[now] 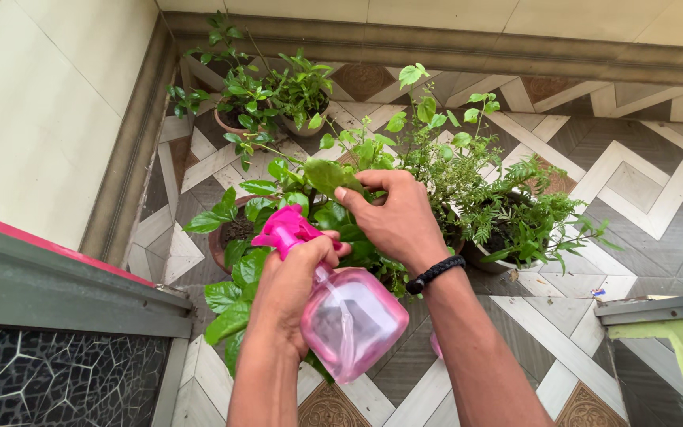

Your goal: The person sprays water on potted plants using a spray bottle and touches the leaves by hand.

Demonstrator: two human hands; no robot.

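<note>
One pink spray bottle (349, 316) and about four potted plants (468, 190) stand on the floor. The left hand (290, 289) grips the bottle; at its 1 o'clock, the right hand (393, 217) pinches one leaf (327, 175).

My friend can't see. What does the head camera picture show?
The left hand holds a pink spray bottle while the right hand pinches a green leaf of a potted plant. More potted plants stand on the patterned tile floor.
</note>
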